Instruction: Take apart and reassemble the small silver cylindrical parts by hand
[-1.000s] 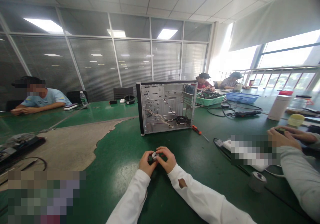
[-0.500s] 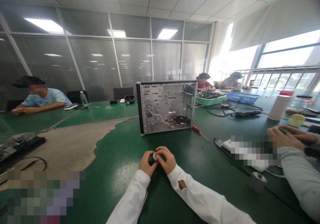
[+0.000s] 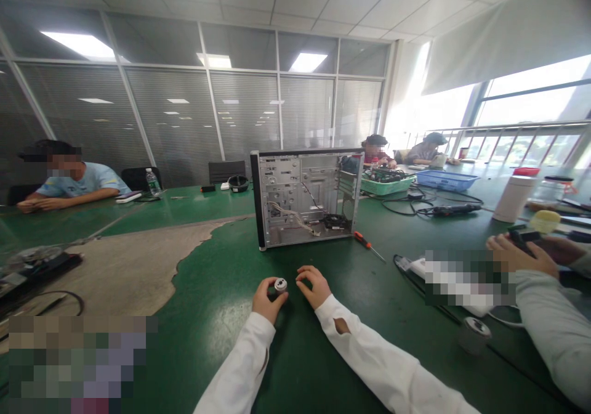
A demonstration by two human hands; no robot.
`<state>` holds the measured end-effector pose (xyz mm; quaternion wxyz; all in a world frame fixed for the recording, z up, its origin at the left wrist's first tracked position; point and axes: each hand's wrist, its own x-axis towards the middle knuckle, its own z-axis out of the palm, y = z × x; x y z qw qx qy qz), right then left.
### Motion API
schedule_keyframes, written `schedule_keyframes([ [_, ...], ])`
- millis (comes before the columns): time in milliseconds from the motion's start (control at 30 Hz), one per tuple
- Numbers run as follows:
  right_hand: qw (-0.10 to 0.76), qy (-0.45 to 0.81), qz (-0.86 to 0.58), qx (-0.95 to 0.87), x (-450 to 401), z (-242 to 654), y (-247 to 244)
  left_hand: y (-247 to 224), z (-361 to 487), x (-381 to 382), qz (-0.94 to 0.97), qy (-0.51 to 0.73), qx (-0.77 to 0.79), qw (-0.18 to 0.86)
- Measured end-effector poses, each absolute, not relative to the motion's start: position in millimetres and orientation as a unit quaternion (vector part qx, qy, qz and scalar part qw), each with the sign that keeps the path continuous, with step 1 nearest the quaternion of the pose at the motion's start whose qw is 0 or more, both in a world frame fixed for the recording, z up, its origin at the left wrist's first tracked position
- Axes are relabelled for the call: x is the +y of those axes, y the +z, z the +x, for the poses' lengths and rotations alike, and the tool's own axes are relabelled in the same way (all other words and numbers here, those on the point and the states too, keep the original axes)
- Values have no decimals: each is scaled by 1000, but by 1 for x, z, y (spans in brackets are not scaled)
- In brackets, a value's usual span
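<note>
My left hand point(image 3: 266, 302) grips a small round silver-white cylinder point(image 3: 280, 285) between thumb and fingers. Its top shows small dark marks; its exact kind cannot be made out. Just to the right hovers my right hand point(image 3: 315, 286), apart from the cylinder. Its fingers are half bent, thumb and fingertips slightly apart, with nothing visible between them. Beyond both hands stands an open computer case point(image 3: 307, 195), its side panel off, with loose cables point(image 3: 293, 218) and a black fan point(image 3: 335, 221) inside. A screwdriver point(image 3: 364, 240) with an orange-and-black handle lies at the case's right corner.
On the right, a neighbour's hands point(image 3: 521, 254) hold a dark object. Nearby lie a white power strip point(image 3: 480, 303) and a metal cylinder point(image 3: 475, 334). Green point(image 3: 388, 185) and blue baskets point(image 3: 446, 181) stand behind. A worn bare patch point(image 3: 129, 266) marks the green table point(image 3: 221, 284).
My right hand has come away from the small cylinder and moved right, its fingers parting. My left hand has shifted slightly left, keeping the cylinder. The neighbour's hands have raised a dark object.
</note>
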<state>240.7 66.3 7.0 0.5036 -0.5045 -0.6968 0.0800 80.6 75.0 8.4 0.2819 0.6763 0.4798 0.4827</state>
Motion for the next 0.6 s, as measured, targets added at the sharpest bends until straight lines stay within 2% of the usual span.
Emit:
schedule_keyframes([
  [133, 399, 76, -574, -711, 73, 246, -4, 1, 81, 81, 668, 489, 491, 271],
  [267, 368, 79, -591, -713, 75, 247, -7, 3, 80, 79, 672, 484, 490, 271],
  [600, 489, 77, -559, -666, 72, 253, 3, 5, 80, 75, 675, 491, 480, 269],
])
